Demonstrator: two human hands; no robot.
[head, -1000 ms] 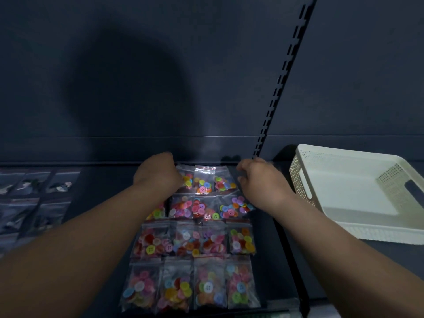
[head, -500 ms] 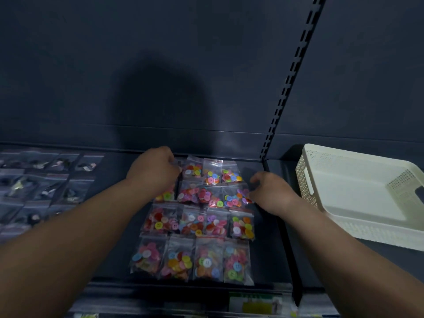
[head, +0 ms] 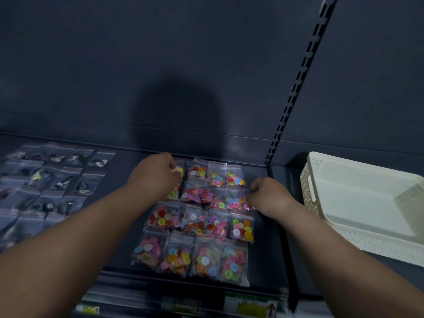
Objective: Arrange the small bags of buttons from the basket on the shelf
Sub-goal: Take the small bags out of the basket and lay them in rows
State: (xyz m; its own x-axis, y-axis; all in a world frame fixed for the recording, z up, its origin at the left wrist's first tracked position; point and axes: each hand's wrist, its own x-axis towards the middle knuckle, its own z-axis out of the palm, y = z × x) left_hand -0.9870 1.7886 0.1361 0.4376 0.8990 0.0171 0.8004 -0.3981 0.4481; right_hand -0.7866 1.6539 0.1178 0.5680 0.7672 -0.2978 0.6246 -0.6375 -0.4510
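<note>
1. The left hand (head: 158,174) is curled, its fingertips closed on the back-corner bag (head: 179,169) just beneath them; the knuckles hide how firm the pinch is. A light hold at the sealed top looks best, since loose buttons bunch when squeezed.
2. The right hand (head: 269,195) is curled too, pinching the outer edge of the second-row end bag (head: 237,200) at its fingertips. I would draw that edge toward the palm only until it lines up with the bags nearer the wrist.
3. Between the two hands lie the other bags of buttons (head: 193,220), four across and four deep, edges touching or slightly overlapping. Slide each held bag flat rather than lift it, so its neighbours are not dragged askew; the second row looks the most crowded.
4. Under both forearms the shelf (head: 263,253) is dark and smooth; bags probably skate on it, so release each one straight down.
5. Outside the right wrist, well apart from the grid, stands the basket (head: 308,191); its visible floor holds no bags, so this step is likely final squaring-up.
6. Beyond the left forearm lie dark-filled bags (head: 57,180), near but separate; leave that gap as it is.
</note>
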